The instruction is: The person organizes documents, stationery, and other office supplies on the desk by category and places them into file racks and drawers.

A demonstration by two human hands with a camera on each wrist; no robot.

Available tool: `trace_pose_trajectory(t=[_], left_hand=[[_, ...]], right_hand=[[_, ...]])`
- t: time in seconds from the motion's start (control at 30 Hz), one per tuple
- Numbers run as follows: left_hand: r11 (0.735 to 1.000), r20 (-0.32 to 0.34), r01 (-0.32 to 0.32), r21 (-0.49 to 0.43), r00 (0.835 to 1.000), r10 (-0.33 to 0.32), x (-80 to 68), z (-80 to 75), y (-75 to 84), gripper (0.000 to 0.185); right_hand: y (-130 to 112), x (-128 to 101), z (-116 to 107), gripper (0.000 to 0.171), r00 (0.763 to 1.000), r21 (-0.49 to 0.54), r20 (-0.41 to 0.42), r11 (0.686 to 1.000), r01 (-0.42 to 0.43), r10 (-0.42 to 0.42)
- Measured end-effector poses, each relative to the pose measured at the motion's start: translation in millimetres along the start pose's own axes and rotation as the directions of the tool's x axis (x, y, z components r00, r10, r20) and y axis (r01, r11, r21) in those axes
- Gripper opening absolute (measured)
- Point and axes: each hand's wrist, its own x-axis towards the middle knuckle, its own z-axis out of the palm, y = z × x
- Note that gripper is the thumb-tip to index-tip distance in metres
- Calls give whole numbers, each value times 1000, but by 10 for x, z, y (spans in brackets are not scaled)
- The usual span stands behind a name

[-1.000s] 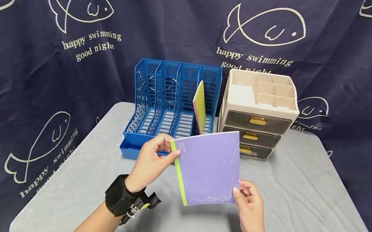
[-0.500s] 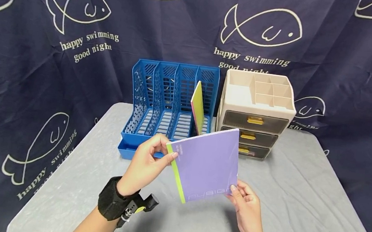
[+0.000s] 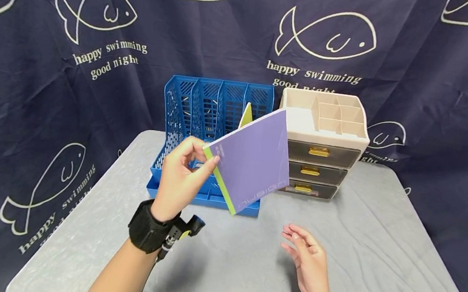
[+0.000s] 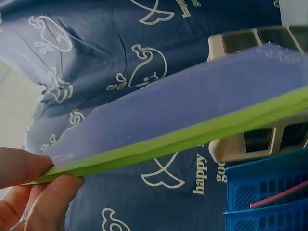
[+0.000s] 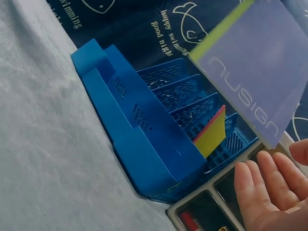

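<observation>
My left hand (image 3: 181, 174) pinches the green-spined corner of a purple notebook (image 3: 254, 160) and holds it raised and tilted in front of the blue file rack (image 3: 186, 112). The left wrist view shows the notebook (image 4: 183, 120) edge-on between thumb and fingers (image 4: 29, 183). A yellow and pink notebook (image 3: 247, 114) stands in the rack's right slot, mostly hidden behind the purple one. My right hand (image 3: 307, 261) hovers open over the table, below the notebook, touching nothing. In the right wrist view its fingers (image 5: 262, 185) lie straight under the notebook (image 5: 260, 72).
A beige drawer organiser (image 3: 324, 141) with three drawers stands right of the rack. The grey-clothed table (image 3: 376, 256) ends at a dark blue fish-print curtain (image 3: 55, 51) behind and on both sides.
My right hand has let go of the purple notebook and dropped toward the table. My left hand has lifted the notebook up toward the rack and tilted it.
</observation>
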Motion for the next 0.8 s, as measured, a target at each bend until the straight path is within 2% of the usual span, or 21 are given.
trace_pose_trajectory(t=[0.13,0.3,0.53,0.8], left_hand=[[996,-54,-55,77,997,59,158,54,-39,12],[986,-142,-97,133,983,116,283,109,-91,11],[989,-266,-66,132,959,100,405,274,-222,10],[990,-358,-46,136,929,92,548,516,-458,6]], right_hand=[[0,-12,19,28,1000,-43,-2,999,3,-3],[-3,-28,29,29,1000,-100,-16,995,15,-16],[16,-37,5,31,1000,-140,-12,990,14,-16],[21,-36,-27,31,999,-170,-35,985,-8,2]])
